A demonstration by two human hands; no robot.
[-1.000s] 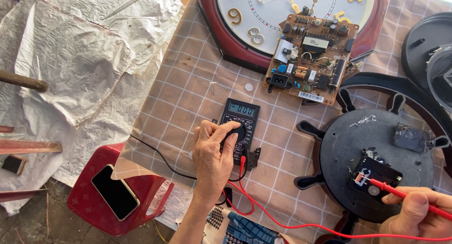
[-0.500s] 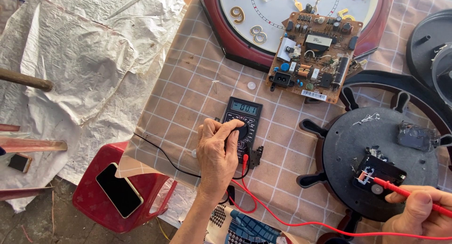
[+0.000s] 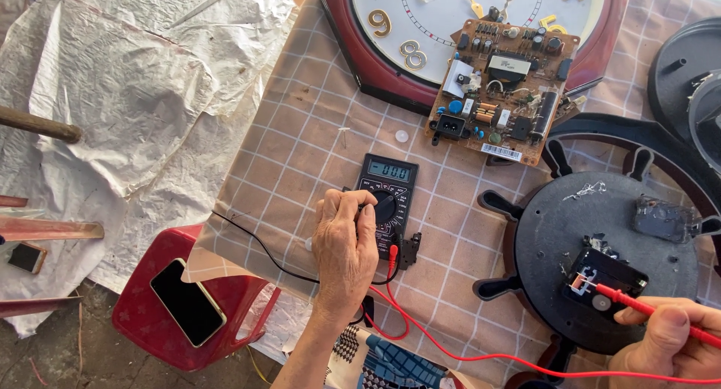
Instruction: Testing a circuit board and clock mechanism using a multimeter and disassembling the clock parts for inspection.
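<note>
Fingers [image 3: 359, 209] of left hand [image 3: 344, 246] pinching multimeter [image 3: 387, 194] dial; right hand [image 3: 665, 344] clenched around red probe [image 3: 638, 306].

The left hand [image 3: 345, 246] reaches in from the near edge, forearm bare, back of the hand up, its fingers curled and its fingertips [image 3: 362, 203] pinched together at the far side. The right hand [image 3: 665, 344] sits at the near right corner, partly cut off, fingers closed in a pen-like grip, thumb on top

Left hand [image 3: 344, 242] on multimeter [image 3: 387, 194] dial
</note>
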